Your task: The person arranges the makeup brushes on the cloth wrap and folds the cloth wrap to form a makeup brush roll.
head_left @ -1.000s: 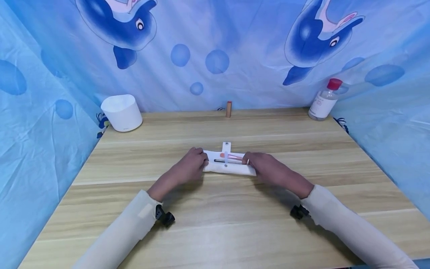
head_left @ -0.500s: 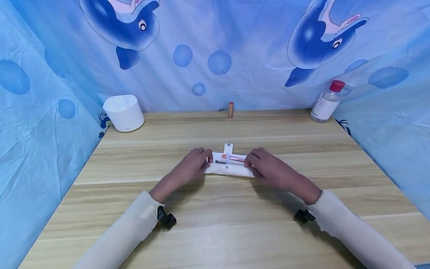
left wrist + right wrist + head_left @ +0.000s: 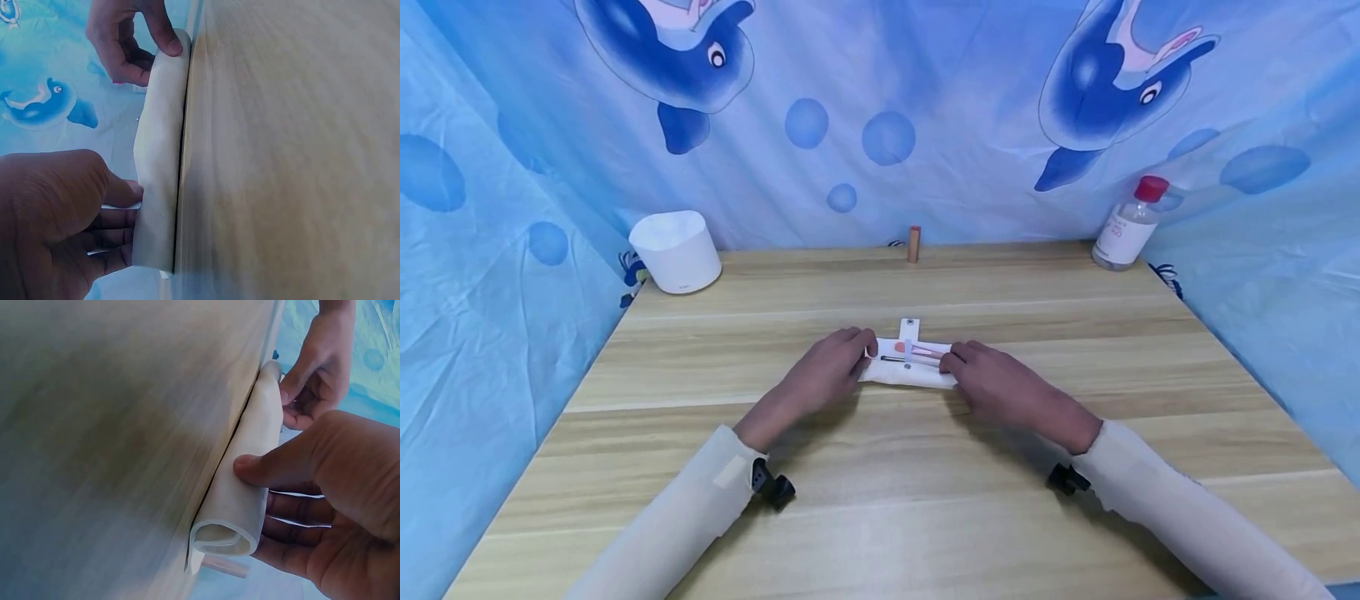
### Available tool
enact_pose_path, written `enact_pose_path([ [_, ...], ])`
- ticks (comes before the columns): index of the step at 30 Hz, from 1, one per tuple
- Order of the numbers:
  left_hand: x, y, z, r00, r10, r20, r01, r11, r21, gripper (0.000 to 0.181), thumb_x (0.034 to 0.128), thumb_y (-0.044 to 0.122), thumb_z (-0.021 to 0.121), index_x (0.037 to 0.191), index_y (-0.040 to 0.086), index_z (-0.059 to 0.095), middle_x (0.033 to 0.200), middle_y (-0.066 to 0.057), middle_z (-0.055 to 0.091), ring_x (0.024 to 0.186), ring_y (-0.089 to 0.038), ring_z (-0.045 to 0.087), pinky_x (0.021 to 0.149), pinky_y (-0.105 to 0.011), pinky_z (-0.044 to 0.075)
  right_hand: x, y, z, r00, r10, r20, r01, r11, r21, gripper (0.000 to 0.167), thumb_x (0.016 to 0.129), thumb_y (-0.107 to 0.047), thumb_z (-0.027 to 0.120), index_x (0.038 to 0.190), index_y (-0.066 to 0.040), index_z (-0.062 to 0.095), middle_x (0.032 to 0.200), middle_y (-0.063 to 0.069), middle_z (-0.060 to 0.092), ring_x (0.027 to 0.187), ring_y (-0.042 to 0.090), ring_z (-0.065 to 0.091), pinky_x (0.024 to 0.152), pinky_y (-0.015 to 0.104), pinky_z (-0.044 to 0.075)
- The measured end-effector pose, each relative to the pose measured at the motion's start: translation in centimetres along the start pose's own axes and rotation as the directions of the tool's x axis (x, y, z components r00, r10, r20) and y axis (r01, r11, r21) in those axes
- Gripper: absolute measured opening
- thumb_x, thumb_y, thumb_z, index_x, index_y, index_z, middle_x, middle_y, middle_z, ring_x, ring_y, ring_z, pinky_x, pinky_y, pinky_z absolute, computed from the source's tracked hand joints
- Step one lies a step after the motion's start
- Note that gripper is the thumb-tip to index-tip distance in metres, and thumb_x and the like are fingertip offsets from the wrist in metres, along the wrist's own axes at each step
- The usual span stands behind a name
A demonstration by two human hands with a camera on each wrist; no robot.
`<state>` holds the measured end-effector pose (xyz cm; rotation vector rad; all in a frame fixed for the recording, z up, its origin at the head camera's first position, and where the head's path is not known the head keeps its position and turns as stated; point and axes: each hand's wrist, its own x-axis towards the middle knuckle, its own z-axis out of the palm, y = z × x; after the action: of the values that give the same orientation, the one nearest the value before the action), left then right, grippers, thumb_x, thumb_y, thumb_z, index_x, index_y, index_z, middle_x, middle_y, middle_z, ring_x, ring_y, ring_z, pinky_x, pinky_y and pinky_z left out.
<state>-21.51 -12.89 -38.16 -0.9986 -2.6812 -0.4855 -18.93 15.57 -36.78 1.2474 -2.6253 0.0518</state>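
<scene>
A white roll-up brush pouch (image 3: 910, 377), partly rolled from its near edge, lies on the wooden table. My left hand (image 3: 826, 371) holds its left end, thumb on the roll's near side. At the right end, my right hand (image 3: 1000, 385) pinches the roll between thumb and fingers. The right wrist view shows the spiral end of the roll (image 3: 234, 506) beside my thumb. Between the hands, on the unrolled part, lie a pink-handled brush (image 3: 929, 353) and a thin dark-tipped brush (image 3: 892, 359) under a strap. A snap tab (image 3: 909, 327) sticks out from the far edge.
A white cup-like container (image 3: 676, 254) stands at the table's back left. A small brown tube (image 3: 913, 245) is upright at the back middle, and a clear bottle with a red cap (image 3: 1127, 229) at the back right. A blue dolphin-print curtain (image 3: 955, 167) hangs behind.
The rolled near edge of the pouch has moved slightly away from me, closer to the brushes. My right hand lifted its fingers a little, then came back down slightly farther left.
</scene>
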Motion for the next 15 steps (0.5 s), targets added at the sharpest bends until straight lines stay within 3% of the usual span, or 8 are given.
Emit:
enact_pose_path([
  [4, 0.0, 0.3, -0.3, 0.999, 0.008, 0.037, -0.008, 1.000, 0.014, 0.015, 0.0985, 0.020, 0.065, 0.108, 0.008, 0.062, 0.091, -0.003, 0.059, 0.078, -0.017, 0.053, 0.071, -0.034, 0.048, 0.1, 0.2, -0.1, 0.999, 0.038, 0.029, -0.039, 0.997, 0.069, 0.030, 0.083, 0.001, 0.071, 0.113, -0.004, 0.067, 0.110, 0.013, 0.066, 0.097, 0.025, 0.063, 0.081, 0.039, 0.055],
  [7, -0.2, 0.5, -0.6, 0.996, 0.013, 0.092, -0.014, 1.000, 0.019, 0.027, 0.0948, 0.032, 0.071, 0.110, 0.011, 0.061, 0.097, -0.003, 0.059, 0.082, -0.016, 0.053, 0.074, -0.035, 0.049, 0.3, 0.5, -0.3, 0.997, 0.060, 0.057, -0.067, 0.988, 0.138, 0.029, 0.085, 0.001, 0.071, 0.113, -0.005, 0.068, 0.108, 0.009, 0.067, 0.090, 0.020, 0.063, 0.077, 0.037, 0.054],
  [11, -0.2, 0.5, -1.0, 0.991, 0.056, 0.123, -0.059, 0.998, 0.023, 0.025, 0.0911, 0.027, 0.077, 0.106, 0.011, 0.064, 0.101, -0.003, 0.060, 0.086, -0.016, 0.055, 0.077, -0.035, 0.050, 0.3, 1.0, -0.8, 0.991, 0.090, 0.094, -0.111, 0.961, 0.255, 0.027, 0.087, 0.004, 0.065, 0.112, -0.007, 0.069, 0.104, 0.002, 0.067, 0.079, 0.012, 0.057, 0.071, 0.031, 0.051],
  [15, -0.1, 0.5, -1.2, 0.986, 0.092, 0.142, -0.099, 0.994, 0.042, 0.010, 0.0951, 0.018, 0.071, 0.099, 0.010, 0.067, 0.095, 0.000, 0.058, 0.079, -0.013, 0.053, 0.073, -0.031, 0.049, 0.3, 1.4, -1.1, 0.985, 0.114, 0.128, -0.154, 0.919, 0.363, 0.024, 0.093, 0.003, 0.060, 0.110, -0.010, 0.070, 0.099, -0.003, 0.067, 0.074, 0.010, 0.055, 0.068, 0.029, 0.048],
])
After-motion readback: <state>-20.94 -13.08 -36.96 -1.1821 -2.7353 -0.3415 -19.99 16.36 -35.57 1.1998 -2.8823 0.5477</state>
